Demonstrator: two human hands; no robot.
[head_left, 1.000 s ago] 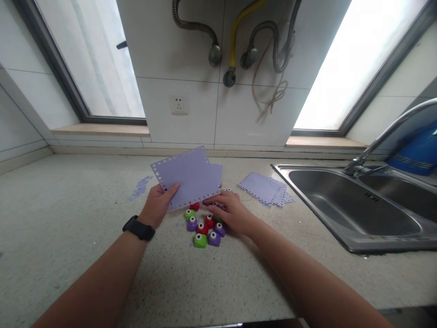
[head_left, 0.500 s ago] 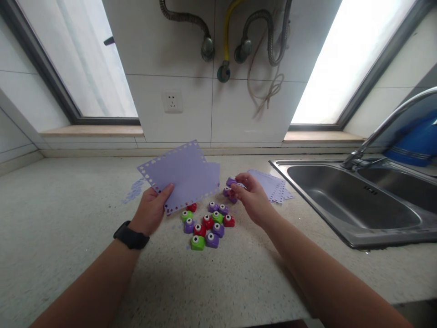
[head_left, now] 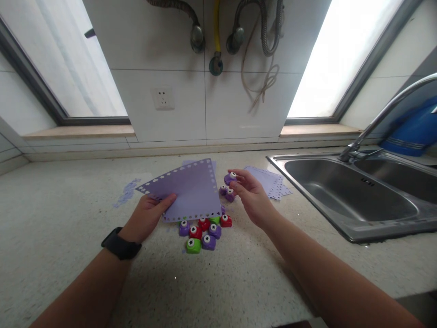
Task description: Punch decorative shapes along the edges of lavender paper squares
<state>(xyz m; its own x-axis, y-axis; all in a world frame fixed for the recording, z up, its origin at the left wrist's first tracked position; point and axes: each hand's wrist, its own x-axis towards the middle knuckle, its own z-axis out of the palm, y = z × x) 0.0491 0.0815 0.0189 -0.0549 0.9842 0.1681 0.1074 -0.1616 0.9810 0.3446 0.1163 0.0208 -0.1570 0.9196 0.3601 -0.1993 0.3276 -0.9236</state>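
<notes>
My left hand (head_left: pixel 150 215) grips a purple sheet of paper (head_left: pixel 191 191) by its left side, thumb on top. Small shapes are punched along the sheet's edges. Between the fingertips of my right hand (head_left: pixel 251 193) is a purple craft punch (head_left: pixel 230 178) with a white button, held just right of the paper. Two more purple punches (head_left: pixel 226 193) sit below it on the counter. Under and in front of the sheet's near edge lies a cluster of green, red and purple punches (head_left: pixel 195 233), partly covered by the paper. Another purple sheet (head_left: pixel 214 165) shows behind the held one.
A fanned stack of purple punched sheets (head_left: pixel 268 180) lies right of my right hand, beside the steel sink (head_left: pixel 353 191) with its faucet (head_left: pixel 355 148). Purple paper scraps (head_left: pixel 129 191) are scattered on the counter at left. Hoses and a wall socket (head_left: pixel 163 99) are on the tiled wall.
The held sheet has turned and come down nearer the counter, now covering some of the punches. The purple punch in my right hand has tilted, its white button now showing. The camera view has shifted slightly.
</notes>
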